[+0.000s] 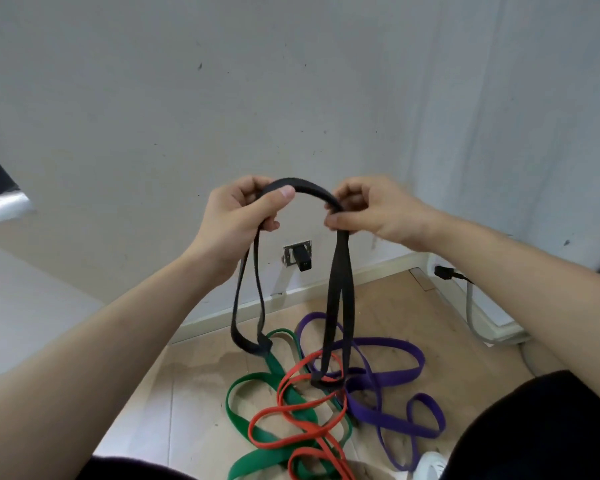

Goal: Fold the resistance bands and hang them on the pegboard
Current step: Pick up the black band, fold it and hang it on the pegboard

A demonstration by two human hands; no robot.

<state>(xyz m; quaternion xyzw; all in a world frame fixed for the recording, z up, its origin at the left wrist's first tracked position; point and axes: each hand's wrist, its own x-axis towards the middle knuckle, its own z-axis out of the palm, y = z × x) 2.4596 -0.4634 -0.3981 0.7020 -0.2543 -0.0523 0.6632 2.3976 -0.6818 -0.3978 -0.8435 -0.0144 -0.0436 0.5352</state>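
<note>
Forearms [101, 341] lead to left hand [236, 216] and right hand [378, 213], both pinching the black band [302, 186] (ends dangling).

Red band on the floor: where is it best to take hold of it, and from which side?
Probably pinch the red band at its left loop, from above on the left. That loop lies atop the green band, whereas the hanging black band dips into its upper loop.

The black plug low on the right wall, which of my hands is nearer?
Right. The right hand is above and left of the plug; the left hand is farther left, beyond the arched black band.
</note>
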